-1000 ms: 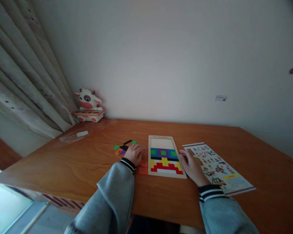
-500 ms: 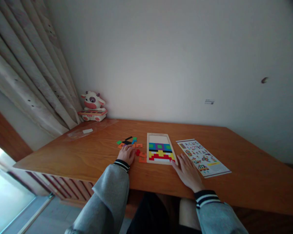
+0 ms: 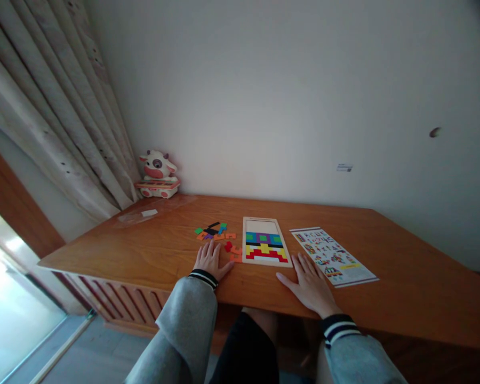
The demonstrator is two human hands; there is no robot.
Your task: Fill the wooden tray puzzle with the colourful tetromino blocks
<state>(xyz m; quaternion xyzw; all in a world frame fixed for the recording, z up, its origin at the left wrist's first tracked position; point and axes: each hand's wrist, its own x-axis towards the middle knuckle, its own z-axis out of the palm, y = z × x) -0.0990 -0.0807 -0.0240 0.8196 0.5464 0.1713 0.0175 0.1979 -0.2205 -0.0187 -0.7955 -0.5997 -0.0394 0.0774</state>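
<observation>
My left hand [image 3: 210, 260] lies flat and empty on the brown wooden desk [image 3: 404, 277], just below the loose coloured puzzle pieces [image 3: 218, 237] left of centre; my right hand [image 3: 309, 282] rests open, holding nothing, below the wooden puzzle tray [image 3: 265, 242], beside the printed pattern sheet [image 3: 332, 256]; I should pick one piece, match it against the sheet, then slide it squarely into the tray's bare upper part.
</observation>
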